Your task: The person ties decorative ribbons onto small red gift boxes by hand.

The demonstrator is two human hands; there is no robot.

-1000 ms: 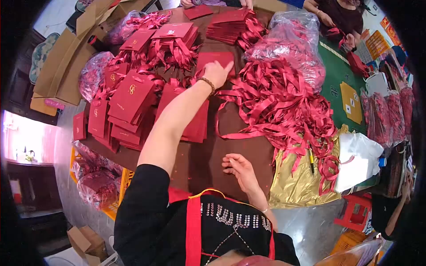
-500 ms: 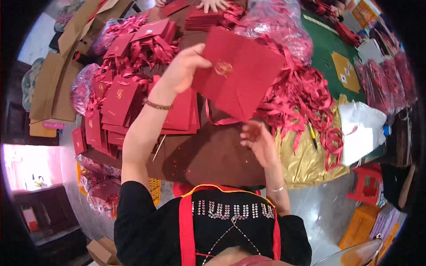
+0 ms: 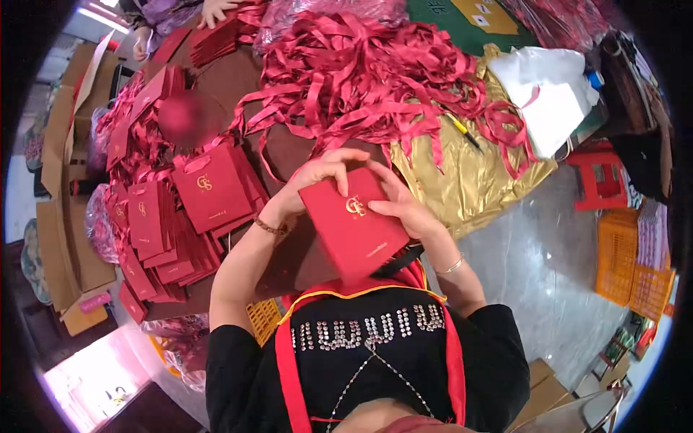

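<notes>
A red paper bag (image 3: 357, 227) with a gold monogram and small gold lettering is held tilted in front of my chest. My left hand (image 3: 325, 177) is closed on its upper left corner. Closed as well, my right hand (image 3: 404, 202) grips the upper right side, with the thumb on the front by the monogram. Behind both hands lies a big tangle of red ribbons (image 3: 361, 79). Beside my left arm, stacks of similar red bags (image 3: 213, 187) stand on the brown table (image 3: 281, 252), several with ribbon at the top.
A gold plastic sheet (image 3: 462, 195) lies on the right with a yellow-black pen (image 3: 465, 133) on it. Past it is a white plastic bag (image 3: 538, 79). Another person's hand (image 3: 219, 9) rests near red bags at the far side. Cardboard boxes (image 3: 54, 216) stand left; orange crates (image 3: 621, 252) stand right.
The red bag has come down from over the table to my chest, its monogram now facing up. My right hand has taken hold of it. The view has shifted right.
</notes>
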